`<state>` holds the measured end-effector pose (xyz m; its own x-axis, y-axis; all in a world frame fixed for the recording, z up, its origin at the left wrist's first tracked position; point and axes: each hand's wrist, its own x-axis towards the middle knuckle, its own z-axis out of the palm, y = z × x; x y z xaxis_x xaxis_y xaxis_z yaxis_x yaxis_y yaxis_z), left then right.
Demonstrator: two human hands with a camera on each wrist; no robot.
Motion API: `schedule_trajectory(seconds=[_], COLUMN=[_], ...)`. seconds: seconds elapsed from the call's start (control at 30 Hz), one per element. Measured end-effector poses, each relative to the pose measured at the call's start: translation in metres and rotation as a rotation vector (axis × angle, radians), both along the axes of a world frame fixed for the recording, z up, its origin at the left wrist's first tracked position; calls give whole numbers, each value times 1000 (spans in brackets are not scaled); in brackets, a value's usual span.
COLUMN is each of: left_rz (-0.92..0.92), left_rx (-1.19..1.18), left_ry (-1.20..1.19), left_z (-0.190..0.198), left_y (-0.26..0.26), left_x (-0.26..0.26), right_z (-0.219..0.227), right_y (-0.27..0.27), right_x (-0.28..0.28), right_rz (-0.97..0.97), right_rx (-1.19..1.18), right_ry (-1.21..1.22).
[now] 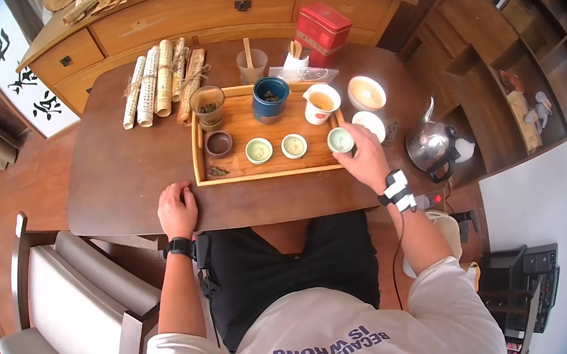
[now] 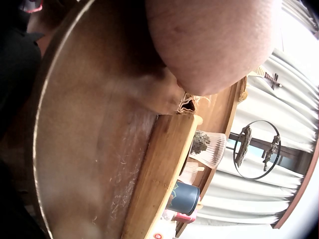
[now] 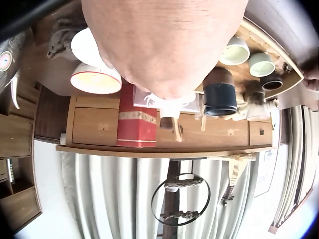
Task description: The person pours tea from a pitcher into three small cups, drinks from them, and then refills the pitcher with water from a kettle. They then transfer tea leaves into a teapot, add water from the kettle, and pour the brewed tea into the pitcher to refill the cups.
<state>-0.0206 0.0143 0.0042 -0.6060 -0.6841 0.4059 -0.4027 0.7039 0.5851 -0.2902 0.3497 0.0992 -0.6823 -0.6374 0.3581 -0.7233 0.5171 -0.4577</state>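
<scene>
My right hand (image 1: 366, 157) is at the right end of a wooden tea tray (image 1: 243, 119), gripping a small pale-green teacup (image 1: 340, 140) between thumb and fingers. Two matching teacups stand to its left, one in the middle (image 1: 294, 146) and one further left (image 1: 259, 150), with a little liquid in them. Just behind the gripped cup is a white pitcher (image 1: 321, 103) of amber tea. In the right wrist view the back of the hand hides the held cup. My left hand (image 1: 178, 210) rests at the table's front edge, fingers loosely curled, holding nothing.
On the tray are a blue cup (image 1: 271, 99) with leaves, a ribbed glass (image 1: 208, 108) and a small brown cup (image 1: 219, 144). White bowls (image 1: 366, 93), a steel kettle (image 1: 431, 145) and a red tin (image 1: 323, 28) stand right. Bamboo scrolls (image 1: 148, 87) lie back left.
</scene>
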Motion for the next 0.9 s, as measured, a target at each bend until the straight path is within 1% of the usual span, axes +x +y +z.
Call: schedule_trajectory(seconds=[0.03,0.13,0.2,0.53,0.63,0.73,0.83,0.9], left_rz=[0,8,3,-4,-9,-4,-3,-3], left_rx=[4,22,18,7,-17,-4,-5,-5], left_ry=[-6,-20,-16,0,23,6,9,10], left_z=[0,2,0,1,0,-1,0,0], left_y=[0,1,0,0,0,-1,-1,-1], left_x=[0,0,0,0,0,0,0,0], right_z=[-3,-21,-29,-25,-23,-26,-27,-26], right_y=[-4,-10,-13,-20,-31,-44,-56,-63], right_x=[1,3,0,-3,4,12,18,21], right_rz=[5,4,12,20,21,86,145,152], right_rx=[49,100,95,209,165,96,78,96], right_ry=[-4,26,45,39,-1,60,59,43])
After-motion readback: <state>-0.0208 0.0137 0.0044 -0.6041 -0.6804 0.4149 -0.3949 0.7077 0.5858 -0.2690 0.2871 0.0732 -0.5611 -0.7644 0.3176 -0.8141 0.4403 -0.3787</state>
